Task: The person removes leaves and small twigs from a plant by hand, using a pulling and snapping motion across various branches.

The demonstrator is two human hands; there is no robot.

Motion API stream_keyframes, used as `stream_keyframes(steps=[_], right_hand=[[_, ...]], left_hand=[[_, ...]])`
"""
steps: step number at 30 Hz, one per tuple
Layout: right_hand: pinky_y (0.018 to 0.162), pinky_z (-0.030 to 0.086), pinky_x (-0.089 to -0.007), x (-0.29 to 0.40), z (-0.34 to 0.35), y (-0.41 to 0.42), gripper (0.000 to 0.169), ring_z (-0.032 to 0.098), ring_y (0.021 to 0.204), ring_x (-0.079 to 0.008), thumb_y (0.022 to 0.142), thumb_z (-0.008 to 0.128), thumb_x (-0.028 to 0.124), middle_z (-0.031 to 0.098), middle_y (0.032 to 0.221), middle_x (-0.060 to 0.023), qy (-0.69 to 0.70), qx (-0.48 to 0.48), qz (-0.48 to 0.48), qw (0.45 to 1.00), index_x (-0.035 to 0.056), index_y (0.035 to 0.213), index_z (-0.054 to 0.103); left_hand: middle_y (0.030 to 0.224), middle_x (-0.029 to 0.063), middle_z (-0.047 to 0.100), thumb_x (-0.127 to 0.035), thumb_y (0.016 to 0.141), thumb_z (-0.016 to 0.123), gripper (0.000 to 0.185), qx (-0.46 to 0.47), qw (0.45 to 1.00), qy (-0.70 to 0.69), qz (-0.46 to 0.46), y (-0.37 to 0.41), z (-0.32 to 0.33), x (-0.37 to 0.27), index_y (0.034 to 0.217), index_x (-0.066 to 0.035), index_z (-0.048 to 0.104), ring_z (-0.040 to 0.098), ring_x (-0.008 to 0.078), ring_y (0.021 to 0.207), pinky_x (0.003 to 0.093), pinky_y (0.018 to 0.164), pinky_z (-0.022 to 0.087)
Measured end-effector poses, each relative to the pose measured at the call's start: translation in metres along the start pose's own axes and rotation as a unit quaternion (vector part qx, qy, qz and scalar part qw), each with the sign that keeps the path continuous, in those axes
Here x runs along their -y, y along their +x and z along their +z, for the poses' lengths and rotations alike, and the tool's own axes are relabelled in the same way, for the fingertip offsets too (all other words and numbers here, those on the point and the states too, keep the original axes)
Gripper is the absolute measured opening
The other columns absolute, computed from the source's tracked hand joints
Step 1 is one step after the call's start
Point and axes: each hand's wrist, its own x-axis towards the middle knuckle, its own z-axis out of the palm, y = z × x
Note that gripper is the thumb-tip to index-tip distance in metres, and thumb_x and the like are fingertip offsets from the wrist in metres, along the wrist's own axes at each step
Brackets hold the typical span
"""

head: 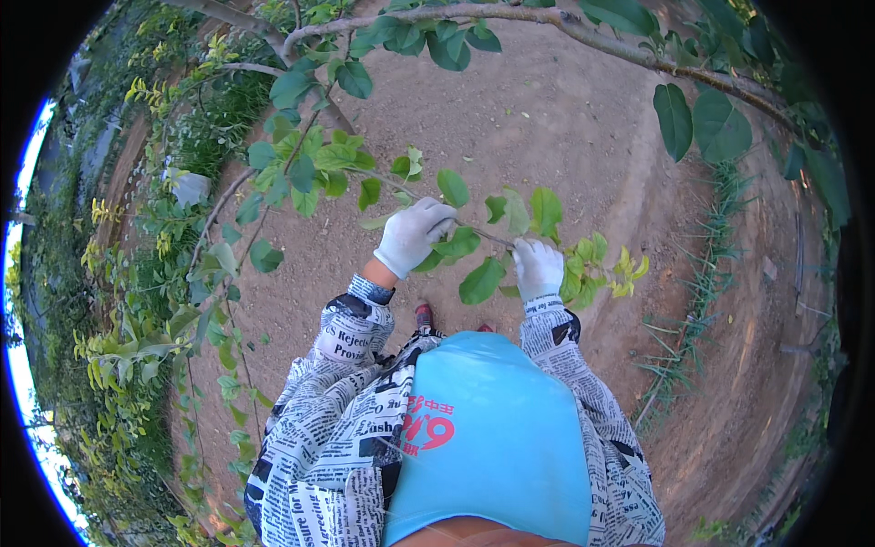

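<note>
A thin leafy tree shoot (489,236) runs across in front of me, from the foliage on the left to pale yellow-green tip leaves (627,265) on the right. My left hand (414,234), in a white knit glove, is closed around the middle of the shoot. Farther toward the tip, my right hand (539,267), gloved the same way, grips the shoot too. Broad green leaves (482,280) hang between the two hands. Both hands hide the parts of the stem inside their fingers.
A thick bare branch (478,11) arches across the top, with large dark leaves (722,126) at right. Leafy twigs (236,260) hang close on my left. A whitish bag-like thing (186,187) lies among the greenery. Grass tufts (704,301) line the brown soil (581,137).
</note>
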Motion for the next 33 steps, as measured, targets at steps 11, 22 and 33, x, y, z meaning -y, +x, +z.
stream_keyframes(steps=[11,22,33], right_hand=[[0.076,0.042,-0.0387,0.001,-0.004,-0.001,0.018,0.059,0.085,-0.0214,0.077,0.064,0.019,0.061,0.087,0.0005,-0.031,-0.007,-0.010,0.999,0.0195,0.094,0.060],[0.077,0.042,-0.0396,0.000,-0.002,-0.002,0.020,0.059,0.085,-0.0221,0.077,0.064,0.019,0.061,0.089,-0.0002,-0.013,-0.003,0.002,1.000,0.0197,0.096,0.060],[0.078,0.044,-0.0399,-0.018,0.014,-0.002,0.025,0.060,0.088,-0.0228,0.078,0.065,0.021,0.064,0.096,-0.0011,-0.043,-0.027,-0.027,0.998,0.0192,0.102,0.062]], left_hand=[[0.085,0.0114,0.066,-0.016,0.086,0.050,0.019,0.345,0.896,0.278,0.040,0.057,0.000,-0.019,0.102,-0.016,0.059,0.067,0.0325,0.080,0.0440,0.064,0.053],[0.084,0.0105,0.065,-0.016,0.088,0.057,0.014,0.068,0.995,0.049,0.047,0.021,0.002,0.027,0.101,-0.012,0.059,0.064,0.0320,0.076,0.0403,0.065,0.050],[0.086,0.0096,0.059,-0.028,0.083,0.063,0.018,0.007,1.000,0.004,-0.022,0.009,-0.010,-0.001,0.085,-0.010,0.062,0.061,0.0294,0.081,0.0396,0.068,0.049]])
